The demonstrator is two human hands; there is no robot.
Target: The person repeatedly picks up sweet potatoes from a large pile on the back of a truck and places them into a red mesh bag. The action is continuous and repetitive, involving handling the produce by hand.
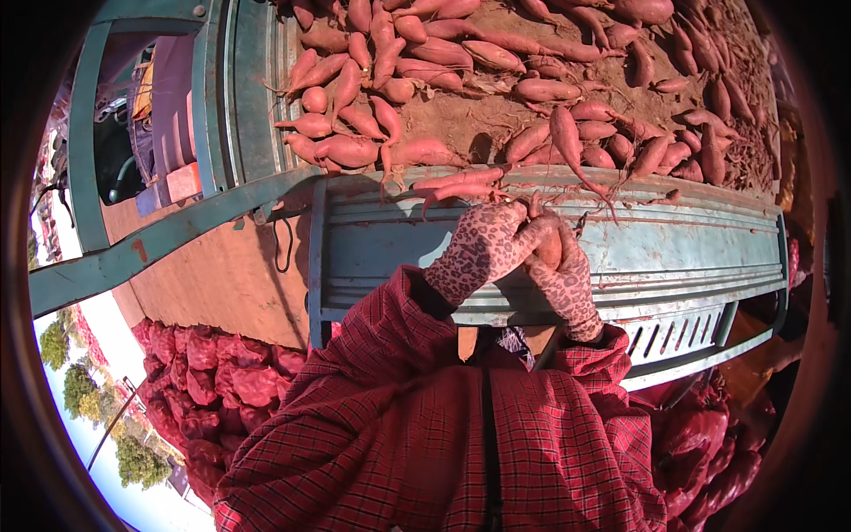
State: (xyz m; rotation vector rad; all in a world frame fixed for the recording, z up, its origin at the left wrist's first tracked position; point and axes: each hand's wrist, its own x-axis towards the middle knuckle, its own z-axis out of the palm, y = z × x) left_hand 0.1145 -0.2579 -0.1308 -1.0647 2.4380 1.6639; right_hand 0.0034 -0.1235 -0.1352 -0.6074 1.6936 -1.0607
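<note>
Both my hands wear leopard-print gloves and meet over the lowered teal metal side panel (pixel 691 243) of a cart or truck bed. My right hand (pixel 565 276) is closed around a red-skinned sweet potato (pixel 549 250), held with its narrow end up. At that narrow end are the fingers of my left hand (pixel 488 243), bent and partly hidden; whether they grip the root cannot be told. Just beyond my fingers, slender sweet potatoes (pixel 459 191) lie on the panel's edge. A longer one (pixel 566 139) with a thin tail hangs over that edge.
Many sweet potatoes (pixel 439 52) lie on the soil-covered bed ahead. A teal metal frame rail (pixel 166 229) crosses at the left. Red mesh sacks (pixel 206 386) are piled at the lower left, with more red sacks (pixel 698 445) at the lower right.
</note>
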